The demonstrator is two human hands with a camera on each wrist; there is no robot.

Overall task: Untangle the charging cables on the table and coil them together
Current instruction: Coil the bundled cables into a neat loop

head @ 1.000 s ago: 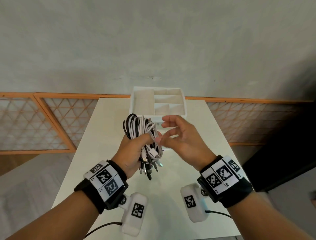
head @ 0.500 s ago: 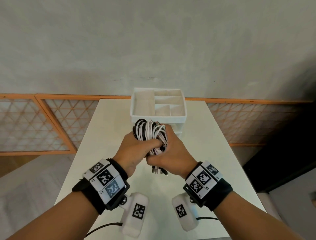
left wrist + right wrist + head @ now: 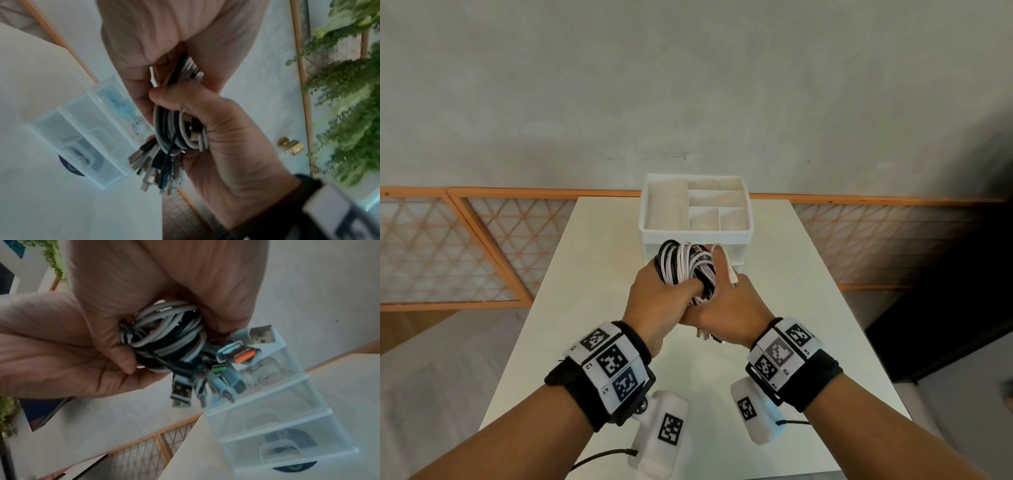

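A coiled bundle of white and black charging cables point(image 3: 686, 267) is held above the white table point(image 3: 592, 260), just in front of the drawer unit. My left hand point(image 3: 657, 301) grips the bundle from the left, fingers wrapped round the coil point(image 3: 176, 129). My right hand point(image 3: 726, 305) grips it from the right, pressed against the left hand. One loose white cable end point(image 3: 729, 270) lies over my right hand. Several USB plugs point(image 3: 230, 368) hang out below the coil point(image 3: 166, 337) and show under both hands point(image 3: 152, 164).
A white drawer unit with a divided top tray point(image 3: 695, 209) stands at the table's far middle, its translucent drawers point(image 3: 277, 410) close behind the bundle. An orange lattice rail point(image 3: 465, 246) runs behind the table. A dark object point(image 3: 941, 308) stands at the right.
My right hand went from open beside the bundle to gripping it together with the left. Both hands carried the bundle up and forward toward the drawer unit.
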